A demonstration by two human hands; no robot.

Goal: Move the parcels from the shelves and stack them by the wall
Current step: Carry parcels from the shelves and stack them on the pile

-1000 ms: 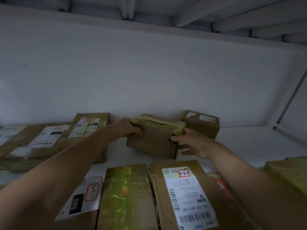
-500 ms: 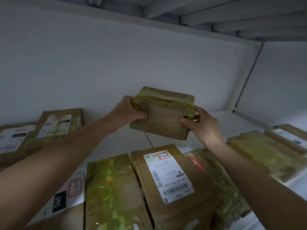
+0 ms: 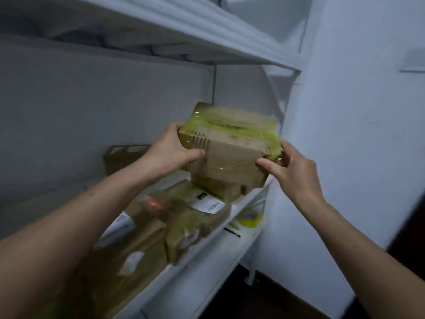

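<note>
Both hands, left hand (image 3: 171,154) and right hand (image 3: 291,171), now grip my taped cardboard parcel (image 3: 230,143) lifted clear of the shelf (image 3: 243,203), ready for the wall.

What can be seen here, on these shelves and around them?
Held parcel: one, brown cardboard with yellow-green tape, in the air above the shelf's right end.
Shelf parcels: several, too blurred to count, brown with white labels, lying on the middle shelf.
Back parcel: one, brown, at the rear of that shelf.
Tape roll: one, yellow, on the shelf below; it looks like tape.
Shelving unit: one, white, filling the left of the view.
Wall: one, white, right of the shelving.
Left hand: one, grips the held parcel's left end.
Right hand: one, grips its right end.
</note>
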